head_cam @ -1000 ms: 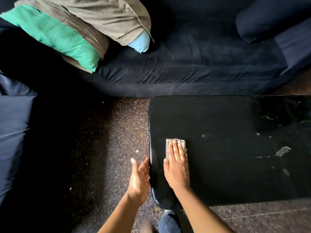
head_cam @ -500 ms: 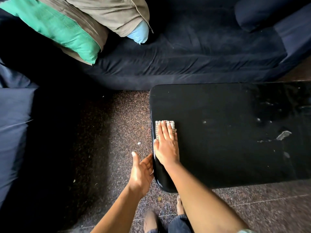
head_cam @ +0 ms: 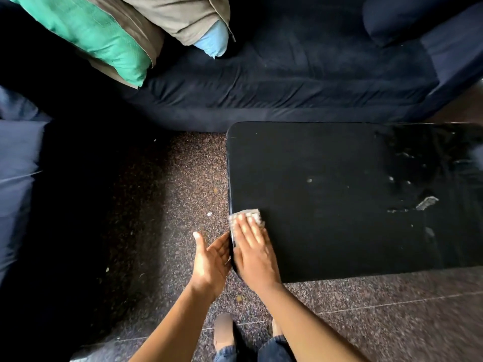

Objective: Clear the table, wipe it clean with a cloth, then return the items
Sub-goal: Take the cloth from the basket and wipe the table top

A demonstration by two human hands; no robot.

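Grip flat: right hand [head_cam: 254, 253] presses 1 pale cloth [head_cam: 248, 218] w/ straight fingers at left edge of black worktop [head_cam: 339, 231]. Left hand [head_cam: 211, 259] just beside that edge, grip wide, palm up, holding nothing. 1 pale scrap [head_cam: 426, 203] + small flecks [head_cam: 309, 180] on worktop's right part. Behind: 1 dark sofa [head_cam: 287, 82] w/ 3 cushions [head_cam: 91, 35]: green, tan, lt blue.

Black table [head_cam: 339, 231]: cloth [head_cam: 252, 216] at left edge.

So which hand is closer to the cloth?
The right. The right hand lies flat on the cloth on the table. The left hand is open beside the table's edge, off the cloth.
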